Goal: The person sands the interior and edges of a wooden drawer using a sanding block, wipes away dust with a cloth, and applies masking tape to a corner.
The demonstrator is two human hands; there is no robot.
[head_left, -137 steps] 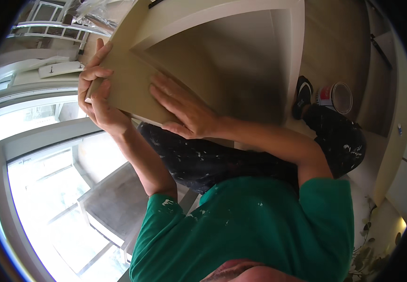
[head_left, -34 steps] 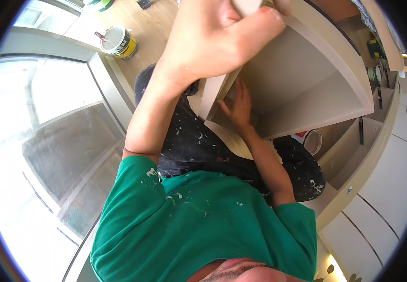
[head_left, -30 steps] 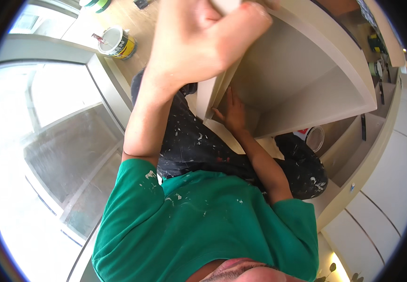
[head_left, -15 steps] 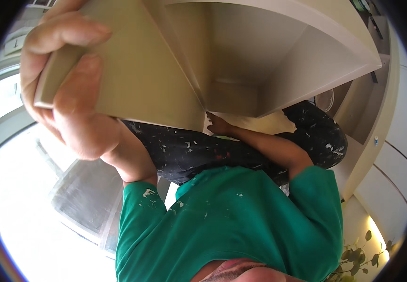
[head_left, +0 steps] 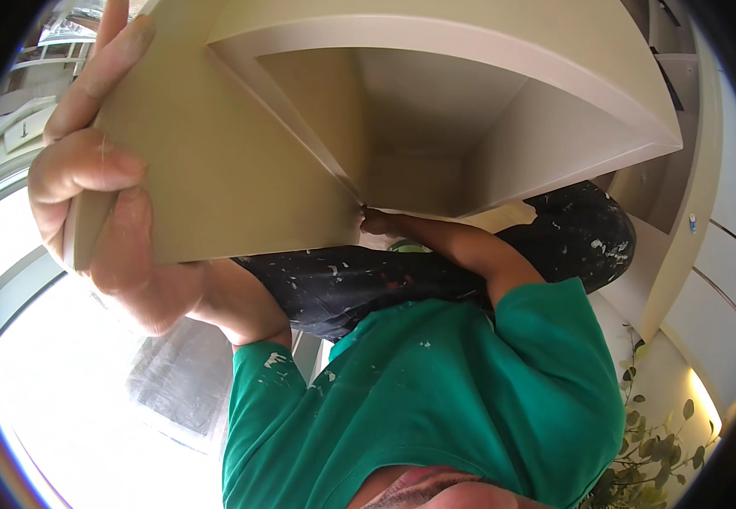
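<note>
My left hand (head_left: pixel 101 182) is closed round the outer edge of a beige cabinet door (head_left: pixel 224 170), with the thumb on one side and some fingers on the other. The door stands swung out from a matching cabinet (head_left: pixel 504 34), whose hollow compartment (head_left: pixel 419 110) faces me. Down at the far lower corner, where door and cabinet meet, my right hand (head_left: pixel 376 221) has its fingers drawn together against the joint. Whatever those fingers hold, if anything, is hidden there. A greenish round thing (head_left: pixel 408 247) shows partly beneath my right wrist.
My bent knee (head_left: pixel 593 242), in dark paint-spotted trousers, is under the cabinet. Open shelving (head_left: pixel 661 191) stands on the right, with a leafy plant (head_left: pixel 657 450) at the lower right. A bright window (head_left: pixel 54 365) lies to the left.
The door and cabinet sit lower in view, and more of the cabinet's front frame shows. My right fingers, pointing earlier, are now gathered at the corner. My left hand keeps its hold.
</note>
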